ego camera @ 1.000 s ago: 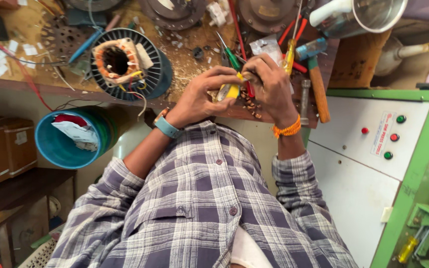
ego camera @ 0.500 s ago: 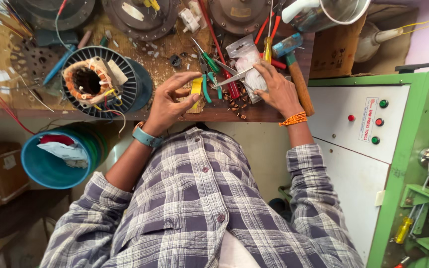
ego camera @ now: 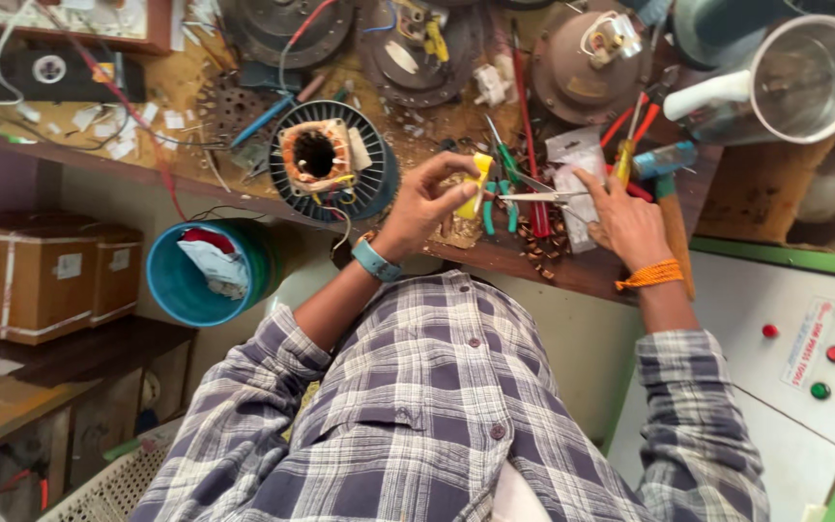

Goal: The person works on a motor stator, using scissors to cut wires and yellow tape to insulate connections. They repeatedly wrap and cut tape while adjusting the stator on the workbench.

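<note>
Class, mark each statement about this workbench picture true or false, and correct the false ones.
1. The left hand holds a yellow piece. True.
2. The right hand grips the hammer. False: it rests by the scissors.
3. A blue bucket sits below the bench. True.
4. The motor stator lies in the bucket. False: it is on the bench.
5. The right wrist wears an orange band. True.

Even, soft daylight falls on my workbench (ego camera: 195,87); nothing casts a hard shadow. The steel jug (ego camera: 804,77) catches a pale sheen. Under the bench it turns dim. Edges bend with wide-lens distortion, and my shirt (ego camera: 437,416) looks slightly soft.
</note>
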